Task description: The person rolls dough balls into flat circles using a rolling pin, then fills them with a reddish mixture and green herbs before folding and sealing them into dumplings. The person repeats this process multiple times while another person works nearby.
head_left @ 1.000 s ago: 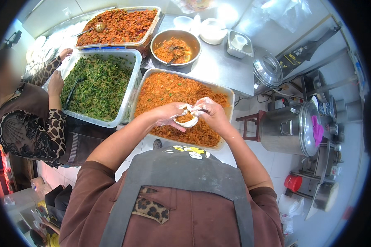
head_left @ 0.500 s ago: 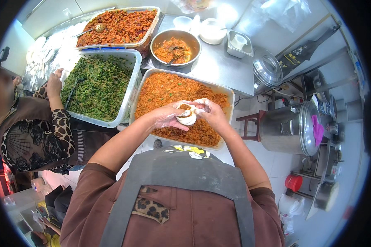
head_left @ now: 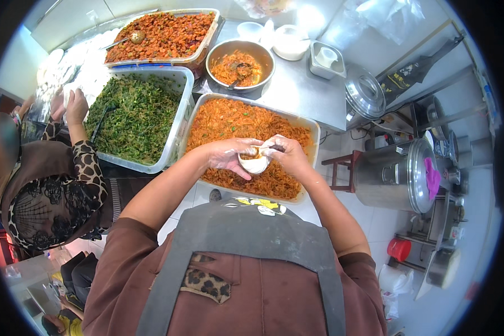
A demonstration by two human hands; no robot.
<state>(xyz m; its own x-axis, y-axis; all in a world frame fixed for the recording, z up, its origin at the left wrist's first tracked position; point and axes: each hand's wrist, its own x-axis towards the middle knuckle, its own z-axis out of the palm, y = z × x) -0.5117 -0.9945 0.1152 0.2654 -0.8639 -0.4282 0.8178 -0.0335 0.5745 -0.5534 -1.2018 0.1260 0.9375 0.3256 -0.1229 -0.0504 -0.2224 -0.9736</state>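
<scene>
My floury left hand (head_left: 229, 158) cups a white dough wrapper (head_left: 253, 164) with orange-brown filling in its middle, fingers curled round it. My right hand (head_left: 285, 154) grips the upper right edge of the same dough with thumb and fingers. Both hands are over a large plastic tub of orange shredded filling (head_left: 213, 120). A tub of chopped greens (head_left: 131, 117) with a dark utensil in it lies to the left.
A co-worker (head_left: 56, 190) stands at my left, holding something white. At the back are a tub of red diced filling (head_left: 162, 36), a steel bowl (head_left: 269, 70) and a steel counter (head_left: 302, 98). A large steel pot (head_left: 381, 176) and red stool (head_left: 339, 162) stand right.
My fingers have shifted slightly on the dough, and the opening over the filling looks narrower. The co-worker has leaned toward the back counter and now has hands raised holding something white.
</scene>
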